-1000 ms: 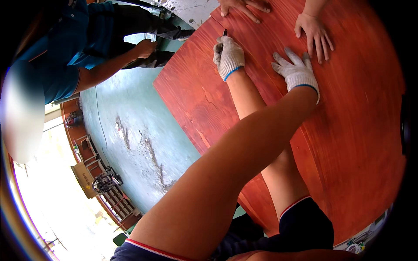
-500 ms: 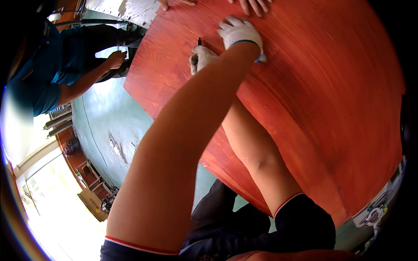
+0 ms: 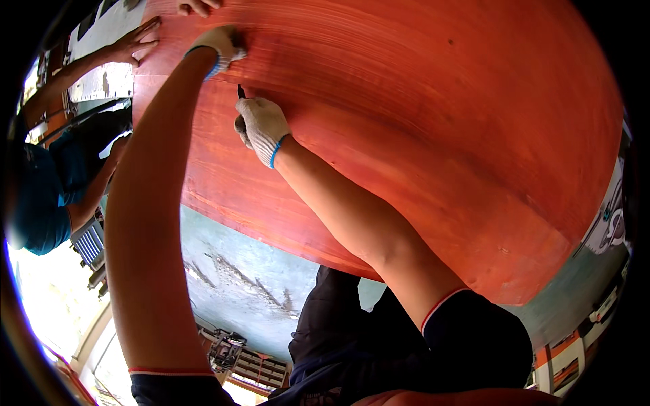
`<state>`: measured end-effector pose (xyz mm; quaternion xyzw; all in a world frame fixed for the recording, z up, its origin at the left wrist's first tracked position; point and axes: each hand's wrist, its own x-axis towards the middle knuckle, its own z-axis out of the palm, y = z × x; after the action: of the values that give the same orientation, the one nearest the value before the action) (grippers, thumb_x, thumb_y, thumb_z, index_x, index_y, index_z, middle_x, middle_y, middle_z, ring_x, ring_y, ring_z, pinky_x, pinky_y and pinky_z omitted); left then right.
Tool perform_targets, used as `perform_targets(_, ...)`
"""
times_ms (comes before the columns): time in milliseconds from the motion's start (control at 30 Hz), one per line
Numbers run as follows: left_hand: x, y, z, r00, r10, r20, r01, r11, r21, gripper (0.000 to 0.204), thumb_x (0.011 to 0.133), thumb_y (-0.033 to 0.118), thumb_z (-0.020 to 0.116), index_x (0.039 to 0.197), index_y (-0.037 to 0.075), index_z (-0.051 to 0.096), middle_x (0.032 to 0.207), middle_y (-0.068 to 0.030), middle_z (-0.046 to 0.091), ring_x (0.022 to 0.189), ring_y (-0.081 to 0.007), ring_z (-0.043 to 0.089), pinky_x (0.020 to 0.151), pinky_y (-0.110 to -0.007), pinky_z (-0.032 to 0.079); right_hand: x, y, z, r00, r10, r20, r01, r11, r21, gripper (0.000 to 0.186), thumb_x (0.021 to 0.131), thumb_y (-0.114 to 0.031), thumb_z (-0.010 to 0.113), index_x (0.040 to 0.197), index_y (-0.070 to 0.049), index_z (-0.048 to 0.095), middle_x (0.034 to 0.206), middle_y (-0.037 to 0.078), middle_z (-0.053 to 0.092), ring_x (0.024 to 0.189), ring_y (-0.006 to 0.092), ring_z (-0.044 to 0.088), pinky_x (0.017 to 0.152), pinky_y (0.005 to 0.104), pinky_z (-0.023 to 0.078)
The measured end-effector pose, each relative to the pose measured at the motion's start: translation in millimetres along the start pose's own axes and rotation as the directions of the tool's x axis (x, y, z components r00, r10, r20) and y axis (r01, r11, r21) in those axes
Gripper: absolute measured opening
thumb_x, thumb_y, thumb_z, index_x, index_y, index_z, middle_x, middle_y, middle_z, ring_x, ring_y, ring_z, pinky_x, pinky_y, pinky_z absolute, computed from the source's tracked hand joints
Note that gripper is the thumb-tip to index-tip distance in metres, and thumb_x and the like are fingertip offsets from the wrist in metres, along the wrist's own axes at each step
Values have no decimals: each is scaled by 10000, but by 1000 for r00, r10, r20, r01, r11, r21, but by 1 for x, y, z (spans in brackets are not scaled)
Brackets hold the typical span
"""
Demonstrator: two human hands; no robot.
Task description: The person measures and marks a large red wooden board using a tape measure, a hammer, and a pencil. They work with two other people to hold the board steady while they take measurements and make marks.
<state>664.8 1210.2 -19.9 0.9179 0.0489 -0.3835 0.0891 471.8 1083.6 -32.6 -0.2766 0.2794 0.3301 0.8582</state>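
Note:
A broad red-stained wooden panel (image 3: 420, 155) with visible grain spreads in front of me. My left hand (image 3: 220, 47), in a white knit glove, rests on its far left part; thumb and fingers look apart, though some fingers are partly hidden. My right hand (image 3: 264, 125), gloved too, is closed around a black marker (image 3: 241, 91) whose tip points away from me, at or close to a thin dark line on the wood. The marker is a little nearer to me than my left hand.
Another person's spread hand (image 3: 135, 44) touches the panel's left edge; more bare fingers (image 3: 196, 7) rest at the far edge. A person in a teal shirt (image 3: 47, 203) is at the left. Grey-green floor (image 3: 237, 264) with scuffs shows below, with shelving (image 3: 261, 369) beyond.
My view has swung relative to the panel. My left arm no longer crosses over my right; the left hand now lies left of and beyond the right, which still holds the marker.

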Motion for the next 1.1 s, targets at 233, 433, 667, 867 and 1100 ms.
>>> perform_targets(233, -31, 51, 23, 990, 107, -97, -74, 953, 292, 872, 647, 428, 906, 1267, -105, 602, 1153, -258, 713, 1057, -324, 685, 903, -424, 556, -63, -23, -65, 999, -39, -12, 39, 999, 5, 254, 998, -243, 560, 874, -22, 574, 667, 78, 588, 485, 148, 481, 449, 322, 380)
perform_targets(433, -73, 126, 62, 978, 174, -119, -134, 948, 290, 842, 616, 383, 933, 1265, -67, 639, 1220, -264, 713, 1110, -349, 700, 935, -440, 561, -108, -38, -108, 997, -58, -46, 59, 997, 41, 260, 999, -242, 556, 872, -16, 573, 668, 77, 585, 492, 142, 466, 457, 321, 371)
perform_targets(667, -95, 213, 112, 977, 209, -33, -185, 920, 347, 944, 617, 417, 964, 1356, -39, 595, 1352, -255, 654, 1255, -374, 643, 1021, -448, 526, -156, -52, -159, 991, -108, -80, 112, 992, 50, 260, 1004, -253, 563, 896, -18, 586, 675, 68, 588, 496, 131, 464, 455, 308, 357)
perform_targets(867, -126, 316, 155, 979, 196, 56, -197, 847, 494, 908, 650, 443, 962, 1345, -13, 597, 1334, -221, 670, 1214, -382, 666, 977, -479, 560, -194, -64, -202, 987, -131, -97, 139, 987, 81, 248, 997, -252, 579, 888, -30, 594, 680, 66, 586, 487, 134, 463, 438, 300, 361)
perform_targets(1100, -162, 394, 177, 986, 117, 119, -167, 741, 651, 822, 616, 334, 970, 1275, -3, 613, 1306, -209, 669, 1220, -402, 646, 968, -486, 542, -236, -82, -247, 984, -121, -132, 143, 975, 168, 245, 992, -233, 595, 856, -29, 596, 665, 67, 586, 466, 133, 449, 420, 296, 342)
